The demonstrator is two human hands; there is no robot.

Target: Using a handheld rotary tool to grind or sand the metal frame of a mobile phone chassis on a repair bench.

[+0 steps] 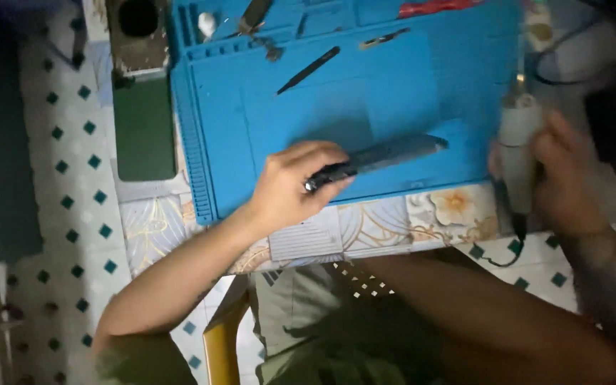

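Note:
My left hand [290,187] grips the near end of a long, flat dark device [386,154], like a phone seen edge-on, and holds it against the blue work mat [251,128]. My right hand [561,175] is closed around a grey pen-shaped power tool [516,132] with a metal tip pointing away from me and a black cord hanging from its near end. The tool is at the mat's right edge, apart from the device.
Black tweezers [309,69] and small tools [385,38] lie on the far part of the mat. A dark green slab [144,127] and a box with a round hole [137,32] stand left of the mat. Cables [572,64] lie at the right. The patterned table edge [365,228] is near me.

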